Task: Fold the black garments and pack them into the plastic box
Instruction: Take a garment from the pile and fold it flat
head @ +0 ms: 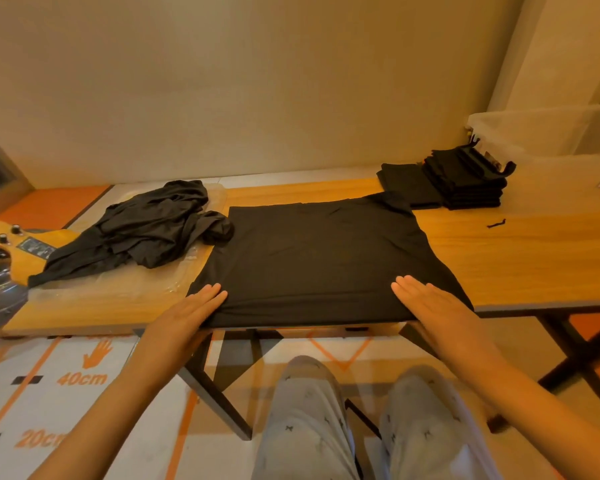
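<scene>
Table [520,258]: black garment [319,258] spread flat at near edge, long axis left–right. Plastic box [548,133] far right, well apart from it. Unfolded heap [146,230] to left; folded stack [465,181] just beside box. Left hand [191,313], right hand [437,306]: fingers straight, pressing near corners, gripping nothing; garment extends away from both; right hand nearer box

Open table [499,258] right of spread garment [319,258]; folded stack [471,181] sits between it and plastic box [534,133]; crumpled heap [146,230] blocks left.
</scene>
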`<action>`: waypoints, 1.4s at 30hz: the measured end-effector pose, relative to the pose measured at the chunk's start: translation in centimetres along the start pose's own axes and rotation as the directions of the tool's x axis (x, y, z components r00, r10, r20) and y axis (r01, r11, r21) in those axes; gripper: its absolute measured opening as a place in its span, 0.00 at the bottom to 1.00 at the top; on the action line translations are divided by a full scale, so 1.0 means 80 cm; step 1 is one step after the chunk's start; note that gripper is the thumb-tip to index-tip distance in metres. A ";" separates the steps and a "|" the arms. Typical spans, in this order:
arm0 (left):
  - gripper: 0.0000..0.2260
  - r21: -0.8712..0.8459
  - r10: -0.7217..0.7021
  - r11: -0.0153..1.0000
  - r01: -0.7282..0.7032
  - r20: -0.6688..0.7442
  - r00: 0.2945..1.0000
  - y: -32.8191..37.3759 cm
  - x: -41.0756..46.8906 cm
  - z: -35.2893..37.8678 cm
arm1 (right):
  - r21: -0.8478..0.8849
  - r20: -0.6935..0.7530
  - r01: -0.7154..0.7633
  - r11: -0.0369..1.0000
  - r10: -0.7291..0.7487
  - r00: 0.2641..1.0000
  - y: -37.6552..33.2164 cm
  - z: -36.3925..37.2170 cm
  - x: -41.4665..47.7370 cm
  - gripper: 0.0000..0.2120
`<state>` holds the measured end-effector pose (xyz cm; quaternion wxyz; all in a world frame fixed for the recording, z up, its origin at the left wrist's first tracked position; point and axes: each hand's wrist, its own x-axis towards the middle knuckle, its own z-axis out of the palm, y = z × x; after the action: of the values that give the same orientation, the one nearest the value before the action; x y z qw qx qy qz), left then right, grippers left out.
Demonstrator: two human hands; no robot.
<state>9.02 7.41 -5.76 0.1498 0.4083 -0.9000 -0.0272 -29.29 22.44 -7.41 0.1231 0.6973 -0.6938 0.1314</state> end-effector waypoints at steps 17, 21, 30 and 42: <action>0.10 -0.188 -0.147 0.980 0.062 -0.483 0.863 -0.022 0.090 -0.162 | 0.387 -0.116 -0.135 0.912 0.194 0.974 -0.011 -0.174 0.095 0.12; 0.03 -0.365 -0.293 0.927 0.091 -0.549 0.783 -0.046 0.152 -0.232 | 0.598 -0.036 -0.064 0.799 0.106 0.994 -0.042 -0.248 0.140 0.08; 0.05 -0.476 -0.376 0.879 0.040 -0.639 0.671 -0.001 0.359 -0.338 | 0.946 0.136 -0.177 0.270 0.164 0.977 -0.051 -0.266 0.194 0.13; 0.30 -0.194 -0.035 0.979 0.061 0.136 0.990 0.151 0.497 0.053 | 0.598 0.555 -0.782 0.176 0.612 0.563 0.053 -0.071 0.108 0.20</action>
<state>-25.72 -14.44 2.14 0.1294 0.4105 -0.8906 -0.1470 -33.58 16.35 0.90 -0.3455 0.2808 -0.7997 0.4028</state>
